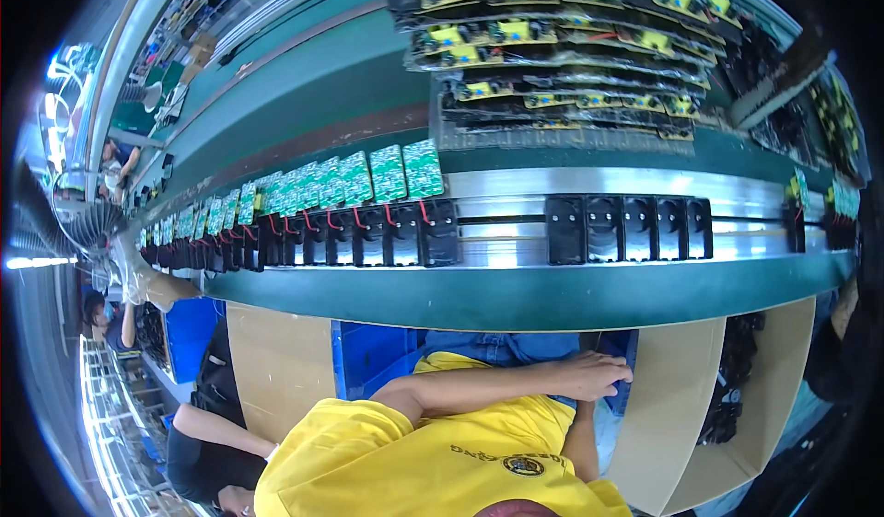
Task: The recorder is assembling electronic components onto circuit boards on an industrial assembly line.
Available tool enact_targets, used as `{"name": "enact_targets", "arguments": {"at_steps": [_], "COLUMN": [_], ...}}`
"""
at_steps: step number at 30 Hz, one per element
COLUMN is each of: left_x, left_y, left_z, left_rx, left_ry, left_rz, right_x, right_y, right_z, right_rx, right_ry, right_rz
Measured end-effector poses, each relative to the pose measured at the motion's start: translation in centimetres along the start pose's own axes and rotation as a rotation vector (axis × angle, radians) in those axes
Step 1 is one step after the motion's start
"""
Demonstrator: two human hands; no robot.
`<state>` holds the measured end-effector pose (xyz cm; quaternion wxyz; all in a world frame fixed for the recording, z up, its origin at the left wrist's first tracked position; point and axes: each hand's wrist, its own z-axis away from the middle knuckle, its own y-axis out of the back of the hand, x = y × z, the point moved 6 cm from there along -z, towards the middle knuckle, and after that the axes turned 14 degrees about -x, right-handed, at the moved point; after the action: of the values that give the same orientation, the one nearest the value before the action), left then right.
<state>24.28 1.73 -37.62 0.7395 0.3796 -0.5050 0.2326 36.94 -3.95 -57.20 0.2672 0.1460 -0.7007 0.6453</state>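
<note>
My left arm reaches across my lap, over the yellow shirt. At its end, my left hand point(594, 376) rests by the edge of a blue bin point(628, 344), its fingers curled. What is under the fingers, if anything, I cannot make out. Of my right arm only the forearm point(582, 439) shows, running up below the left wrist; the right hand is hidden. Ahead of me, a group of black plastic housings point(629, 229) stands on a metal rail point(502, 250). To its left runs a long row of similar black housings point(401, 233) with red wires and green circuit boards point(387, 174).
Stacked layers of circuit boards with yellow parts point(552, 31) stand beyond the rail. Cardboard boxes flank me: one left point(281, 360), one right point(665, 416) beside black parts point(727, 393). Another blue bin point(373, 359) is at my left. Another person's arm point(221, 429) shows lower left.
</note>
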Motion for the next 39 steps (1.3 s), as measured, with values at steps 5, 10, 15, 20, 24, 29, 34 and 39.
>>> {"name": "enact_targets", "arguments": {"at_steps": [5, 10, 15, 20, 24, 29, 34, 39], "left_x": [0.9, 7.7, 17.5, 32.0, 36.6, 34.7, 29.4, 23.3], "left_y": [-0.3, -1.5, -2.9, -1.2, 0.9, 5.3, 16.3, 26.3], "left_z": [0.1, 2.2, 8.0, 15.9, 19.2, 22.8, 31.4, 35.9], "left_rx": [-0.203, -0.611, -0.744, -0.538, -0.366, -0.108, 0.487, 0.512], "left_ry": [0.206, -0.072, -0.26, -0.648, -0.774, -0.681, -0.706, -0.794], "left_rz": [-0.068, -0.268, -0.221, 0.667, 0.921, 1.047, 0.224, 1.034], "right_x": [-0.2, 4.1, 17.3, 24.3, 31.6, 39.9, 41.5, 42.4], "right_y": [-8.6, -26.1, -44.7, -56.1, -57.7, -57.7, -61.9, -61.9], "right_z": [1.6, 6.2, 8.7, 12.5, 13.6, 14.7, 8.9, -4.1], "right_rx": [-0.045, -0.283, -0.14, -0.242, -0.853, -1.136, -1.309, -0.968], "right_ry": [-0.454, -0.77, -0.832, -0.264, -0.196, -0.37, -0.024, -0.141], "right_rz": [1.3, 2.648, 3.058, 3.283, 3.513, 3.347, 3.372, 3.401]}}
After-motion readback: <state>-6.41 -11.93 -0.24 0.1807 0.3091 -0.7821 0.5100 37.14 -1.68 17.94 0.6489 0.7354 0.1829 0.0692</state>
